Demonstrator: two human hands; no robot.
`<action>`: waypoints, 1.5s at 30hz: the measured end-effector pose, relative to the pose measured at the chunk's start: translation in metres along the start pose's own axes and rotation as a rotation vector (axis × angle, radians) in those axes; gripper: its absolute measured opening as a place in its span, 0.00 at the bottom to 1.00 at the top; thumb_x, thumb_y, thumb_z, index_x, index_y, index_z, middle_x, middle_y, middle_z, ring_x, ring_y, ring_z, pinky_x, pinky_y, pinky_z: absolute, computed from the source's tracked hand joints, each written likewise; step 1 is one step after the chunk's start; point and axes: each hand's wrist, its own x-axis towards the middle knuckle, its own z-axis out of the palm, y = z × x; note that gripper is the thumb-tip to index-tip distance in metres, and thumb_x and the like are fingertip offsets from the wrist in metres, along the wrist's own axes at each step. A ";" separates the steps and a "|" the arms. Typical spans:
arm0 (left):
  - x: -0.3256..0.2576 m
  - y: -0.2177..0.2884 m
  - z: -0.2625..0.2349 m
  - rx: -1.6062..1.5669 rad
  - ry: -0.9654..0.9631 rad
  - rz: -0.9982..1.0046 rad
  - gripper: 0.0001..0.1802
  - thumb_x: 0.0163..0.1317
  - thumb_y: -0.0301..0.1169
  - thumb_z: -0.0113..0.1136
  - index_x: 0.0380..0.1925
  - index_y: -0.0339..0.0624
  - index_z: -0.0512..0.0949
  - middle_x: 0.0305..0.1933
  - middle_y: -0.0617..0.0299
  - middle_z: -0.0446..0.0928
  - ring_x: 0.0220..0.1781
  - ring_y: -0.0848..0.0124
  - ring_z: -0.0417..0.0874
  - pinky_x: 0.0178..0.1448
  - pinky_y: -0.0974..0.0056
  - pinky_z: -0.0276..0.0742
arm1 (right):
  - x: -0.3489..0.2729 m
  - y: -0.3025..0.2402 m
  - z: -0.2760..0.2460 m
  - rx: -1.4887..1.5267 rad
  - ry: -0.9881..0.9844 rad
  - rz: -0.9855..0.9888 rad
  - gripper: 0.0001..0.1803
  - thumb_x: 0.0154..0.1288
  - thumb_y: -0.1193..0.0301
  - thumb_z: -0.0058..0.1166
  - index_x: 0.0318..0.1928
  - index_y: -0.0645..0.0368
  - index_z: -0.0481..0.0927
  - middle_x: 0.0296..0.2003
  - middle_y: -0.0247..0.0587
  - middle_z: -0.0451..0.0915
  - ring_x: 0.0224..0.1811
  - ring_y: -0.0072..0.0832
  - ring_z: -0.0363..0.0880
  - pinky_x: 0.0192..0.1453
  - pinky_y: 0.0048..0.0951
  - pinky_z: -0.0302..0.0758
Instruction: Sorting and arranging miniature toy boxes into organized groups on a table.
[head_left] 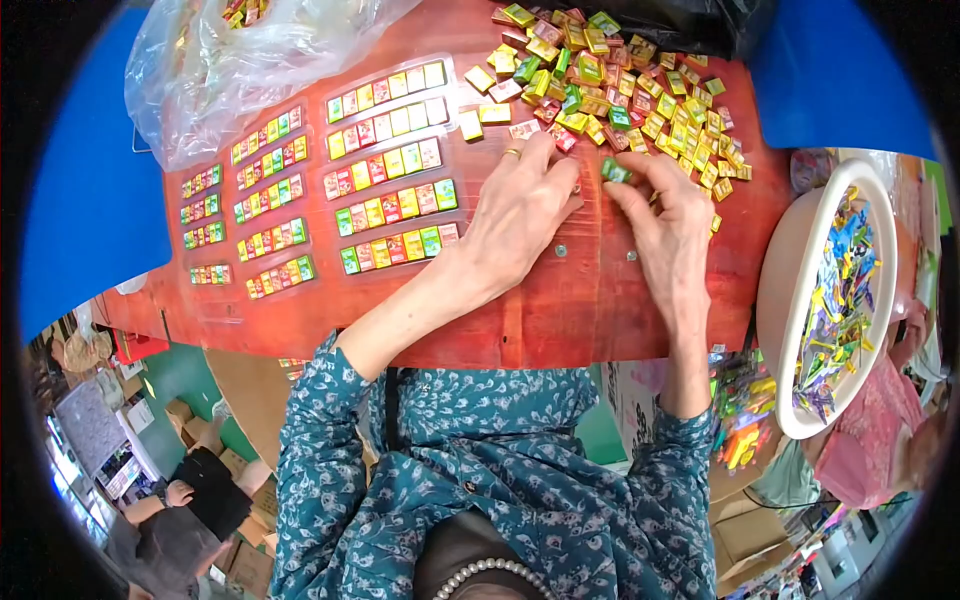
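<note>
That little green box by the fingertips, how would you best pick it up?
Pinch the small green box across its two narrow sides, coming from above. It looks flat and small, so fingertips suit it best. The right hand already touches it; the loose pile crowds its far side.

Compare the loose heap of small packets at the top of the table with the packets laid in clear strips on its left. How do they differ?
The loose heap lies jumbled, packets overlapping and tilted; the packets in clear strips sit in straight rows, side by side. The heap is bare on the red table; the strips enclose theirs in clear plastic. The right hand pinches a green packet beside the heap; no hand touches the strips. Both hold yellow, green and red packets.
</note>
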 end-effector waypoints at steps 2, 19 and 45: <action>-0.005 0.003 -0.003 -0.043 0.007 -0.024 0.21 0.51 0.21 0.70 0.47 0.33 0.79 0.44 0.50 0.73 0.46 0.52 0.78 0.48 0.53 0.76 | -0.007 0.002 0.010 0.017 -0.026 -0.003 0.13 0.58 0.78 0.63 0.45 0.64 0.82 0.36 0.50 0.82 0.39 0.47 0.81 0.44 0.40 0.77; -0.013 0.009 -0.002 -0.033 0.106 -0.099 0.19 0.51 0.22 0.71 0.45 0.34 0.80 0.39 0.52 0.72 0.43 0.54 0.77 0.45 0.53 0.74 | -0.011 -0.001 -0.013 -0.127 0.222 0.072 0.12 0.59 0.79 0.63 0.45 0.63 0.83 0.32 0.49 0.81 0.36 0.42 0.81 0.42 0.37 0.78; -0.011 0.006 -0.005 -0.052 0.026 -0.078 0.26 0.47 0.22 0.72 0.50 0.34 0.78 0.43 0.50 0.72 0.46 0.52 0.78 0.48 0.53 0.75 | 0.003 -0.001 0.002 -0.121 -0.300 -0.202 0.20 0.52 0.78 0.64 0.48 0.64 0.80 0.38 0.50 0.76 0.45 0.49 0.75 0.48 0.44 0.75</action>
